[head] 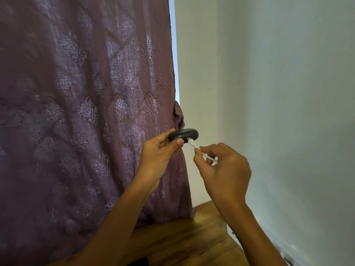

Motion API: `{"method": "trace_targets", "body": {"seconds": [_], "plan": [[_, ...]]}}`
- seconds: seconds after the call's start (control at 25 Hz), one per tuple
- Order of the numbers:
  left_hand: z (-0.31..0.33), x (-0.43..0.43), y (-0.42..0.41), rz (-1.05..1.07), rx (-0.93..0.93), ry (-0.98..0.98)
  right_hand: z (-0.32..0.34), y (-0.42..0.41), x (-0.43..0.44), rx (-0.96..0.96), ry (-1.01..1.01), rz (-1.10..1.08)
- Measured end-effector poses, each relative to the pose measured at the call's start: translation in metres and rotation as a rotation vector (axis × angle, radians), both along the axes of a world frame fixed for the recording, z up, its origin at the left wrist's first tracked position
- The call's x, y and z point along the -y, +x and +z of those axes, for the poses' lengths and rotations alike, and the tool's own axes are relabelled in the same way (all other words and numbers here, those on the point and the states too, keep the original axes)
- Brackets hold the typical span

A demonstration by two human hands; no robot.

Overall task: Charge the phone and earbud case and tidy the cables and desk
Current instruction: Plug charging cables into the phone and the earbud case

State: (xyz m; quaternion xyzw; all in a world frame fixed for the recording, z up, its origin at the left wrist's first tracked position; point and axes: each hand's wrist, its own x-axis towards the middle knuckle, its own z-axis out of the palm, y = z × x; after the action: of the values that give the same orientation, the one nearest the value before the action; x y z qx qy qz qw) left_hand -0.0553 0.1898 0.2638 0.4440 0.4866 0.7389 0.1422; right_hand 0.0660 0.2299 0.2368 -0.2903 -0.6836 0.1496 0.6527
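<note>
curtain: big purple patterned one, hanging behind everything
left hand: in front of curtain's right edge, gripping the earbud case
cable: white, plug sits at the case's port
right hand: right of curtain, pinching the cable
desk: wooden, below curtain's hem

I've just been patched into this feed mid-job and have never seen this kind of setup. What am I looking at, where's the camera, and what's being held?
No machine here: a person's two bare hands, seen from one camera worn on their head. The left hand grips a dark earbud case; the right hand pinches a white cable whose plug meets the case's edge. How far it is seated, I cannot tell. Behind hangs a purple curtain beside a pale wall; a wooden surface lies below.
</note>
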Motion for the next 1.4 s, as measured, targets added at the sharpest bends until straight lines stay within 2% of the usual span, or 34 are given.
{"method": "trace_targets", "body": {"seconds": [0.44, 0.72, 1.28, 1.4], "plan": [[0.002, 0.009, 0.004, -0.001, -0.017, 0.005, 0.009, 0.012, 0.017, 0.079, -0.087, 0.005], [-0.002, 0.012, 0.005, 0.009, -0.064, -0.008, 0.018, 0.015, 0.026, 0.242, -0.162, -0.033], [-0.014, 0.012, -0.003, -0.011, -0.142, -0.037, 0.003, -0.001, 0.024, 0.209, 0.022, -0.107], [-0.021, 0.011, -0.007, -0.029, -0.128, -0.054, 0.003, -0.001, 0.026, 0.264, -0.025, -0.074]]}}
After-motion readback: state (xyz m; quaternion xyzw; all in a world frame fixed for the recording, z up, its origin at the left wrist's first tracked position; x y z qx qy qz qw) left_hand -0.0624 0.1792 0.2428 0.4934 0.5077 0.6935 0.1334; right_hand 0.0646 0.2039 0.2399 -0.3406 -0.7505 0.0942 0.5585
